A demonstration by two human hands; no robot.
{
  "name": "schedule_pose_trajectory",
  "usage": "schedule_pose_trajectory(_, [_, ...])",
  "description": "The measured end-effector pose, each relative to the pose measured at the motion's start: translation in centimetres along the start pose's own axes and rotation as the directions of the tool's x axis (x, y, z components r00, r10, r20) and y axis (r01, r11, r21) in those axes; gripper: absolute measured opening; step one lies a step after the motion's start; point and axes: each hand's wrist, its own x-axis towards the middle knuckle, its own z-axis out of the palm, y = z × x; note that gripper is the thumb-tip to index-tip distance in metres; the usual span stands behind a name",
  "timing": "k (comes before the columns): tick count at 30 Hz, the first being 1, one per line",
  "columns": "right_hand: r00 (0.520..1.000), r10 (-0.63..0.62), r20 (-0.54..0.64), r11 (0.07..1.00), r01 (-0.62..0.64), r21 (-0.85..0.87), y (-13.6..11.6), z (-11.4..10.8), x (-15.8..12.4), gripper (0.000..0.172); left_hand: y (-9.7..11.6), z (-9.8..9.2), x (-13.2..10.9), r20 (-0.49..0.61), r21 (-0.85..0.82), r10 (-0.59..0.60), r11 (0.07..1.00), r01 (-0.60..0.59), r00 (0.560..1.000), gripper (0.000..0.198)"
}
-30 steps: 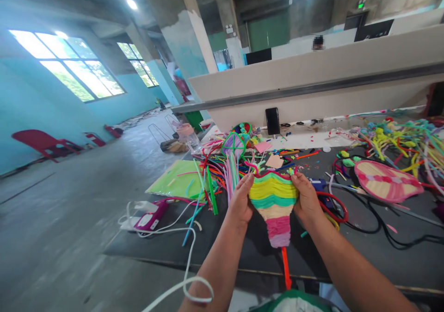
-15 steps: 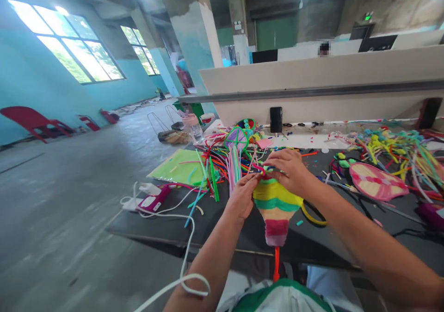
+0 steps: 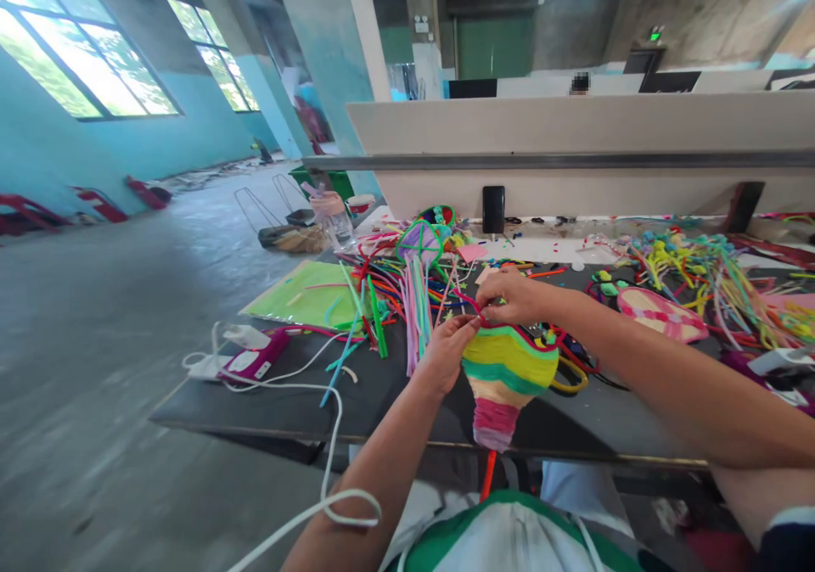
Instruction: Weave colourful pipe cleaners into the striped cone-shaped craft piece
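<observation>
while the striped panel (image 3: 506, 368) looks filled, its red edging (image 3: 530, 342) seems unfinished, pinched by left hand (image 3: 447, 351) and right hand (image 3: 509, 296) near frame centre.

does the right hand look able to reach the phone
Probably yes: only low scraps seem to lie between the right hand and the phone, though the hand is busy at the striped piece.

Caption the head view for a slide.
Left hand and right hand pinch one top corner of a striped, tapering, red-edged craft piece above a dark table.
</observation>
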Motion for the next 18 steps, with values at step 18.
schedule_pose_trajectory(18, [0.995, -0.078, 0.058, 0.988, 0.070, 0.138, 2.3, 1.7, 0.5, 0.011, -1.3, -0.9, -0.2, 0.062, 0.031, -0.014, 0.999, 0.012, 0.998, 0.036])
